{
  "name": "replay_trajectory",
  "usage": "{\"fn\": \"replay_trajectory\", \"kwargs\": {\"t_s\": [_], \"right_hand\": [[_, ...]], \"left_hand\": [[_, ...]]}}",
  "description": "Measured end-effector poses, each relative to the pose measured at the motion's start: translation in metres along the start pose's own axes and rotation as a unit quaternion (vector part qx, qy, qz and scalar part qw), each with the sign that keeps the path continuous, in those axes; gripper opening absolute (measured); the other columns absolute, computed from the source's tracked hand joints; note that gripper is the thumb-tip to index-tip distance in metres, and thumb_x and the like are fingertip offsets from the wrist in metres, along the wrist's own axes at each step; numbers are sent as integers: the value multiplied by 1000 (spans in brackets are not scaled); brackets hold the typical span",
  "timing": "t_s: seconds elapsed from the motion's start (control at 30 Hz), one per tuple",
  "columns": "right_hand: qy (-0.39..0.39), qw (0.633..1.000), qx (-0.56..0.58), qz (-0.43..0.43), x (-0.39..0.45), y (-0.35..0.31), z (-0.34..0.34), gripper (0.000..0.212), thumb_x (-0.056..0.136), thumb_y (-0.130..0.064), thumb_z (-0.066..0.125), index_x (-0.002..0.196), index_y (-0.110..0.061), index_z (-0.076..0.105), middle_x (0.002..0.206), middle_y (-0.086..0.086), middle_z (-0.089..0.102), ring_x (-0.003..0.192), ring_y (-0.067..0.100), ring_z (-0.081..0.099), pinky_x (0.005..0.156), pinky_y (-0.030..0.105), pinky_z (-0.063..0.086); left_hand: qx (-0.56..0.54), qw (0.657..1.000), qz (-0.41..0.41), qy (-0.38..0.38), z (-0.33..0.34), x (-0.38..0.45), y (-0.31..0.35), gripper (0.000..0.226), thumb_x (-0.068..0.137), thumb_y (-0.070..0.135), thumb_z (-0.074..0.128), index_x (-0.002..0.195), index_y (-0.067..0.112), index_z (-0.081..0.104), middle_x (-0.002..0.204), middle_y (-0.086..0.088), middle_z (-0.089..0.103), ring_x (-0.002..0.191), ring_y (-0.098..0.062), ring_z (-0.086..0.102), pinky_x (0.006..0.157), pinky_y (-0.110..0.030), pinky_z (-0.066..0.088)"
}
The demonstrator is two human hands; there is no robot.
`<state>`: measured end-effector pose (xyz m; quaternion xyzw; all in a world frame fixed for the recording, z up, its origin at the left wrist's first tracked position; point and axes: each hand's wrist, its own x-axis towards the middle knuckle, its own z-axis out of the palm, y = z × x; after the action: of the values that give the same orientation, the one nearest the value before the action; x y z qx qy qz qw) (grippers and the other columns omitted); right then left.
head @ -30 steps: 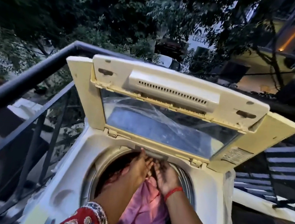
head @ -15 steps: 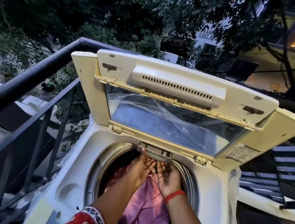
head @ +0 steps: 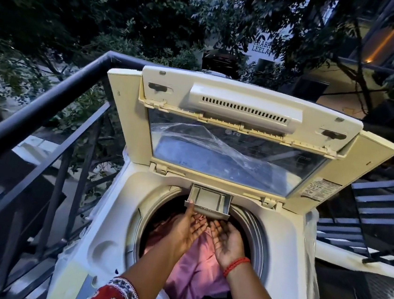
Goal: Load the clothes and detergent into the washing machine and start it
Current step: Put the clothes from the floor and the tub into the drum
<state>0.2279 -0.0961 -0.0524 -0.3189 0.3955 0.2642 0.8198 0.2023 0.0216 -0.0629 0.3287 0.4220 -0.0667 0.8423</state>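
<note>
Washing machine (head: 119, 214), lid up. Detergent drawer (head: 208, 201) out at 12 o'clock. Left hand (head: 185, 231) grip touches drawer front; right hand (head: 226, 242) grip wide, empty, over pink clothes (head: 197, 274).

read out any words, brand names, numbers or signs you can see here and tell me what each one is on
"LG", seen mirrored through the glass of the open washing machine lid.
"PRABH" above "LEELA", cut off by leaves, on the white building wall behind the trees.
Sticker on the lid's right frame: print too small to read.
Faint mark low on the lid's glass: too blurred to read.
Pulled-out detergent drawer: raised marks on its front lip, unreadable.
</note>
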Motion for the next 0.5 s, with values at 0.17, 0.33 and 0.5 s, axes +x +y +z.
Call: {"fn": "replay_trajectory", "kwargs": {"t_s": [0.17, 0.33, 0.5], "right_hand": [[18, 998, -42, -31, -16, -2, -14, 20, 101, -16, 44, 95, -3, 57, 87, 14, 61, 77, 21, 62, 54, 24, 57], [5, 990, -30, -138, -58, -22, -42, 10, 96, -7, 50, 102, -4, 59, 88, 14, 66, 67, 17, 72, 55, 20, 58], [32, 963, 38, -264, -104, -64, -91, 9, 94, -2, 52, 100, -7, 57, 87, 16, 66, 77, 23, 67, 64, 22, 59]], "left_hand": [[48, 999, -7, 12, -7, -13, -2, 42, 95, 42, 53, 116, 7, 59, 100, -10, 63, 84, -19, 62, 80, -28, 54], [109, 994, 7, -13, 23, -39, -18, 43, 97, 35, 53, 126, 3, 53, 110, -13, 58, 99, -25, 60, 80, -30, 50], [234, 968, 34, -87, 87, -69, -45, 21, 92, 32, 63, 86, 13, 57, 78, -4, 60, 66, -15, 56, 60, -24, 47]]}}
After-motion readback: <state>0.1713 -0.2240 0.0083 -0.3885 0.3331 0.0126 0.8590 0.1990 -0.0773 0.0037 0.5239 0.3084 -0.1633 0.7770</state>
